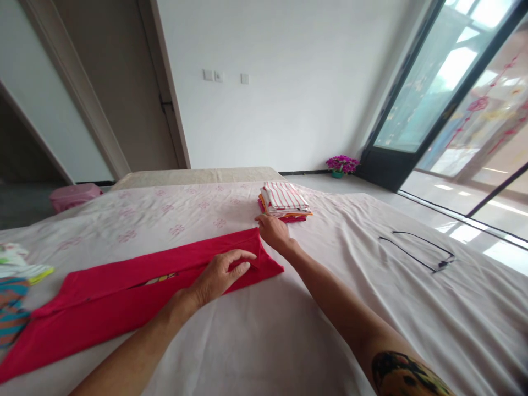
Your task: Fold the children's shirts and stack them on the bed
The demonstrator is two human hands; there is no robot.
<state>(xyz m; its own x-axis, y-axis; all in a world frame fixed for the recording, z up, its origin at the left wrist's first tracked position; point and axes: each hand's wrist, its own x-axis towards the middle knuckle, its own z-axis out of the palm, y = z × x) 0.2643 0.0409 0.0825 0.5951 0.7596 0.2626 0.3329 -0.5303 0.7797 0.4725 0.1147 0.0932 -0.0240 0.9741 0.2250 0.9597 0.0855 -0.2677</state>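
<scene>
A red shirt point(165, 297) lies in a long strip across the bed, its two sides folded toward the middle. Part of a yellow and dark print shows through the gap between them. My left hand point(223, 272) rests over the shirt toward its right end, thumb and fingers apart. At the far right corner of the shirt is my right hand point(274, 231), fingers curled closed at the cloth's edge; its fingertips are partly hidden. Just beyond it sits a stack of folded clothes point(286, 198), a red-and-white striped piece on top and orange and red ones below.
Black-framed glasses point(429, 258) lie on the pale bedsheet point(330, 330) at right. Patterned clothes point(14, 302) are heaped at the left edge. Beyond the bed are a pink stool point(74, 195), purple flowers point(342, 164) in a pot and a glass door point(416, 99).
</scene>
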